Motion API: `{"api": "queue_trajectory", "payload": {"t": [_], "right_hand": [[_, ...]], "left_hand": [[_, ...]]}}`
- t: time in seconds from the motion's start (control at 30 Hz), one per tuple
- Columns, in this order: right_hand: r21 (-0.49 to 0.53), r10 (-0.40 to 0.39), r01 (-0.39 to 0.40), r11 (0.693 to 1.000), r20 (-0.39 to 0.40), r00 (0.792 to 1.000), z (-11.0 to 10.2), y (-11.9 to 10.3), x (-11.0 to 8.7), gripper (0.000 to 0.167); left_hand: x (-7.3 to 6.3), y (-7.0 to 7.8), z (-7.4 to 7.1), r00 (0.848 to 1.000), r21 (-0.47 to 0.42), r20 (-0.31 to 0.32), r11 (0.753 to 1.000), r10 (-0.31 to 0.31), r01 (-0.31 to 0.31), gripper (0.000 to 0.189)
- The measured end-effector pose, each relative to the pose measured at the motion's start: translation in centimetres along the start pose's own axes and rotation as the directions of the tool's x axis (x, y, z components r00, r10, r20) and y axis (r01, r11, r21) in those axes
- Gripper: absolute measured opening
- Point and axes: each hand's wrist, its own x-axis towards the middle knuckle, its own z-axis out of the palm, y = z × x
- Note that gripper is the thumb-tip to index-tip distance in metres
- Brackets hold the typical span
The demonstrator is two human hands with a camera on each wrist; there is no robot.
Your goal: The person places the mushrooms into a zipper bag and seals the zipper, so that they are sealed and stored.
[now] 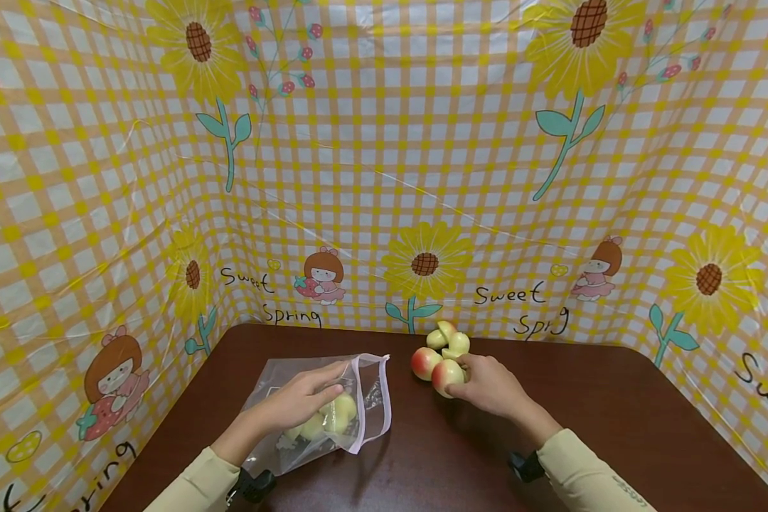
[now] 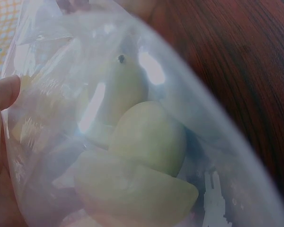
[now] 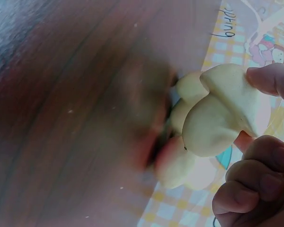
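My right hand [image 1: 491, 385] pinches a red-and-cream peach [image 1: 446, 377] between thumb and fingers. In the right wrist view this peach [image 3: 213, 125] shows its pale, deeply creased side, with a fingertip on its upper end. Just behind it sit another red-tinged peach [image 1: 425, 363] and several pale yellow fruits [image 1: 459, 344]. My left hand [image 1: 301, 395] lies over a clear zip bag [image 1: 275, 373] with its fingers extended along the film. Several pale fruits [image 2: 149, 137] are inside the bag, seen through the plastic. The bag's white-edged mouth [image 1: 387, 409] faces right and gapes.
The dark brown table [image 1: 582, 398] carries the bag on the left and the fruit group near its back edge. A checked, sunflower-printed cloth [image 1: 371, 178] walls off the back and both sides. Dark wrist straps [image 1: 526, 467] sit at both cuffs.
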Motion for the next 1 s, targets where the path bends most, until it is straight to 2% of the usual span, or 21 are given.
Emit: {"api": "queue_trajectory", "payload": {"t": [0.43,0.63,0.83,0.9,1.0], "right_hand": [[-0.015,-0.032,0.032,0.999,0.028,0.999,-0.4,-2.4,0.1,0.024],[-0.029,-0.078,0.078,0.997,0.009,0.997,-0.3,-3.2,0.4,0.023],[-0.001,-0.110,0.110,0.994,0.015,0.994,-0.3,-4.3,0.6,0.022],[0.004,-0.117,0.117,0.993,0.018,0.993,-0.3,-4.6,0.6,0.026],[0.004,-0.127,0.127,0.992,0.022,0.992,-0.2,-5.1,0.7,0.040]], "left_hand": [[0.0,-0.1,0.0,1.000,-0.023,0.001,1.000,-0.004,0.004,0.055],[0.1,-0.1,0.0,1.000,-0.021,0.007,1.000,0.003,-0.002,0.057],[0.1,0.0,0.0,1.000,-0.014,0.004,1.000,0.003,-0.003,0.056],[0.1,0.1,0.0,1.000,-0.015,0.003,1.000,0.006,-0.006,0.056],[0.1,0.2,0.0,1.000,-0.017,0.006,1.000,0.002,-0.002,0.055]]}}
